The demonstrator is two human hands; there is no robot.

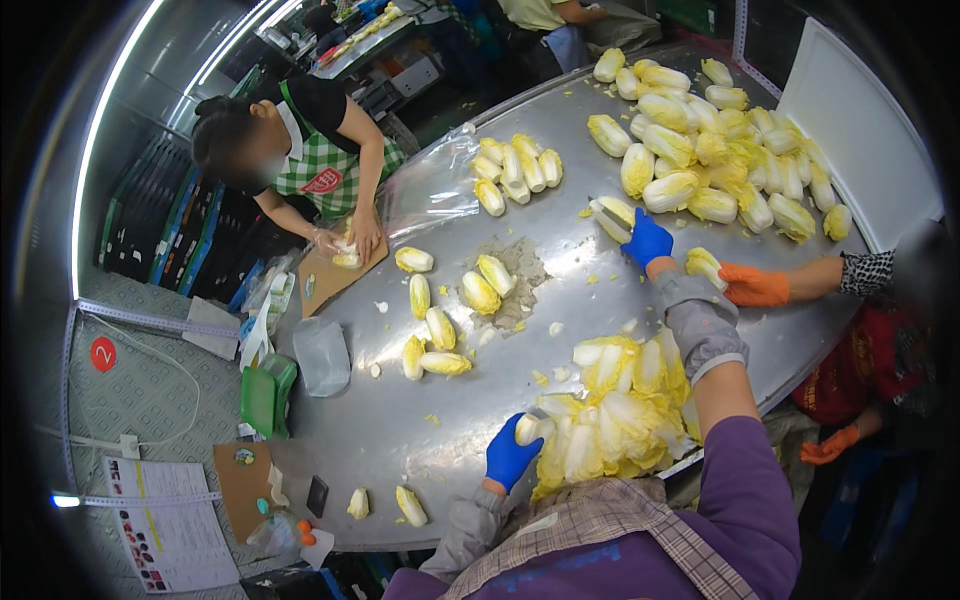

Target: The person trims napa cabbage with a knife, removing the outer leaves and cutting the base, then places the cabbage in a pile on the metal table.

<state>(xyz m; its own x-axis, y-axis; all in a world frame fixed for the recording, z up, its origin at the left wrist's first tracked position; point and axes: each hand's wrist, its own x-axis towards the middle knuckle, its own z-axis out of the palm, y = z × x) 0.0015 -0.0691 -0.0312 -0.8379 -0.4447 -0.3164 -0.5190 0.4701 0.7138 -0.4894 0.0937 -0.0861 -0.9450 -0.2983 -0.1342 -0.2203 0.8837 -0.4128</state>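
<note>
In a blue glove, my right hand grips a knife out over the metal table. Its blade lies across a small napa cabbage; whether my fingers also touch that cabbage I cannot tell. Close to my body, my left hand, gloved in blue too, is shut on the white stem end of a cabbage. Just right of it lies a heap of loose cabbage leaves. Beyond my right hand spreads a large pile of small napa cabbages.
At right, a co-worker's orange-gloved hand holds a cabbage. Across the table, another person's hands press a wrapped cabbage on cardboard. Several trimmed cabbages lie mid-table, with plastic film beyond. A white board borders the pile.
</note>
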